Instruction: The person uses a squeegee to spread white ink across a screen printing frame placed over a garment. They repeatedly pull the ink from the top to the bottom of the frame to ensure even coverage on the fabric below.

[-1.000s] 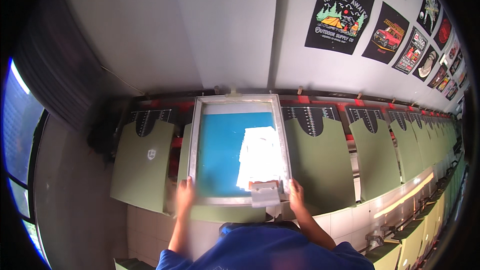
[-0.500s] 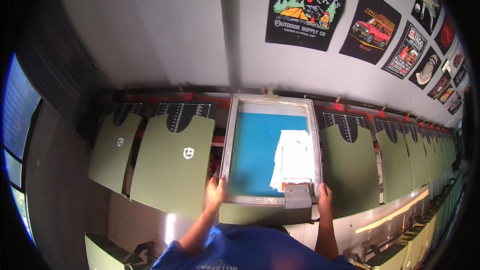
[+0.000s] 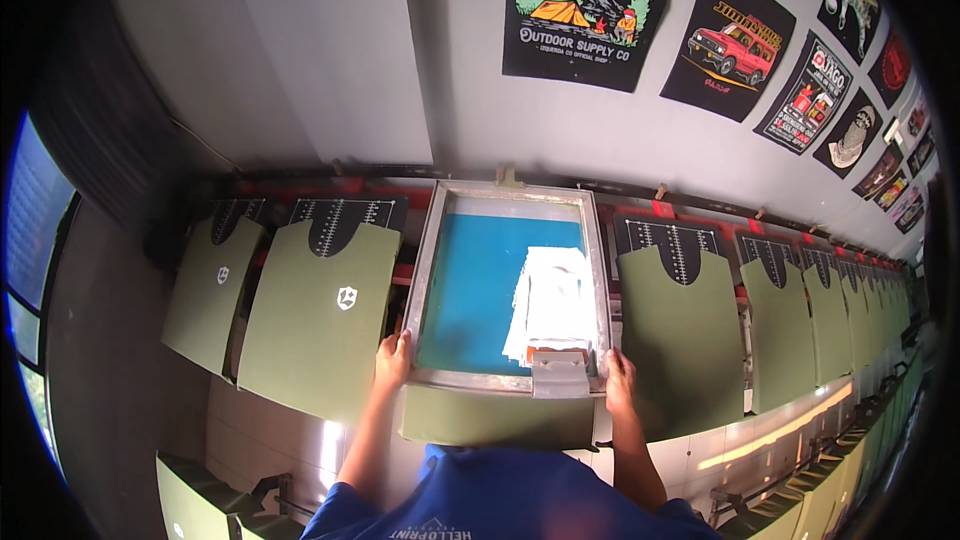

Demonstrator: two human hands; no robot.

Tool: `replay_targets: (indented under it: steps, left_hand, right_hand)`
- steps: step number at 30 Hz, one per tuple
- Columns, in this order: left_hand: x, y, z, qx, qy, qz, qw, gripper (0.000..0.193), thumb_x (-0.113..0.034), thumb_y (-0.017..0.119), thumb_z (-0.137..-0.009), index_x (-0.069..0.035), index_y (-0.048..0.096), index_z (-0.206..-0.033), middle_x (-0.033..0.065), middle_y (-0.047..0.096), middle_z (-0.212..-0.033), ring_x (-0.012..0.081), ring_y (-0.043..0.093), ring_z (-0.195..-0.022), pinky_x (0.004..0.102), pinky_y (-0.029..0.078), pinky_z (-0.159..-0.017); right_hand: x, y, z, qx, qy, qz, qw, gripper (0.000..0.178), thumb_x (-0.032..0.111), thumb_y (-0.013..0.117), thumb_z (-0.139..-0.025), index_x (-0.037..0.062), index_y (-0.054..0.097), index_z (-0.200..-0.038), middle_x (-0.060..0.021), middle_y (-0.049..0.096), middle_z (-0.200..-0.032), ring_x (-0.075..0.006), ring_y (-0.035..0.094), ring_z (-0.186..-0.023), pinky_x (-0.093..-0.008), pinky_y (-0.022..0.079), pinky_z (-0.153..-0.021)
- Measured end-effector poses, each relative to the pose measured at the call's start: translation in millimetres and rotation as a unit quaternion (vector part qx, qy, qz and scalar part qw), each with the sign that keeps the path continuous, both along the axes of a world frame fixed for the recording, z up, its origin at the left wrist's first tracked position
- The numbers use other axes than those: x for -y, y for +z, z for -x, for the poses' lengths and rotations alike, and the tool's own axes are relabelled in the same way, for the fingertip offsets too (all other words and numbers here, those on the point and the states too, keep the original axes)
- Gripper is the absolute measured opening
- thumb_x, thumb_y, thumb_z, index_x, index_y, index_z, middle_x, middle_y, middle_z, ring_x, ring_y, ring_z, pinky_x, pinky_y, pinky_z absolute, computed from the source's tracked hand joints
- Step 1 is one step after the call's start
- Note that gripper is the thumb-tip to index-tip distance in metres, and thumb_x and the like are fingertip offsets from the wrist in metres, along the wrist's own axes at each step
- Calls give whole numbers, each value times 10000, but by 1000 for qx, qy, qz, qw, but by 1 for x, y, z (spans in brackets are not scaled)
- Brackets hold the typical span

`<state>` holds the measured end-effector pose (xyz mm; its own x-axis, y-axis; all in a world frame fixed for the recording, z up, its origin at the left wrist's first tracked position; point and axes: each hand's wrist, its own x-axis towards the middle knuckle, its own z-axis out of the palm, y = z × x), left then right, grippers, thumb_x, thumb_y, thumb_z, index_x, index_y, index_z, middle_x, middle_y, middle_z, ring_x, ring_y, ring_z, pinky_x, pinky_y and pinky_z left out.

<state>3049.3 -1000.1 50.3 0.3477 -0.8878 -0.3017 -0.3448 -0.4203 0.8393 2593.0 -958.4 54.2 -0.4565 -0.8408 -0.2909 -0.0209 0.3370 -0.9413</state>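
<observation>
A metal-edged printing screen with blue mesh lies over a green shirt, whose lower end shows beneath the near edge. Thick white ink covers the right part of the mesh. A squeegee with a grey holder and an orange edge rests at the near right, partly over the frame. My left hand grips the screen's near left corner. At the near right corner my right hand is closed around the frame's side. The undersides of both hands' grips are hidden.
Green shirts on boards flank the screen: one with a white shield print at left, a plain one at right. A long row continues rightward. A rail runs along the back, below a wall with posters.
The scene has shifted slightly left and up in the view. Both hands keep their grip on the screen, which stays over the same board.
</observation>
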Motion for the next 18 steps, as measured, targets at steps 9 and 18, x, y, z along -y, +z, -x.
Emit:
replay_targets:
  steps: [9,18]
  left_hand:
    - [1,-21,-8,-220,153,0,963,518,-458,499,-988,11,697,-1082,65,652,-917,158,586,-811,293,459,-742]
    - [-5,-62,1,-243,233,30,941,501,-473,519,-1003,-10,658,-876,11,614,-769,108,521,-723,260,407,-698]
  right_hand:
    - [9,17,-6,-17,8,-27,999,374,289,670,-954,-38,684,-1135,-36,675,-1022,-98,570,-952,-272,438,-861]
    - [9,-23,-1,23,-16,-90,996,381,236,683,-944,-48,667,-1198,-83,702,-1112,-129,607,-1022,-294,445,-941]
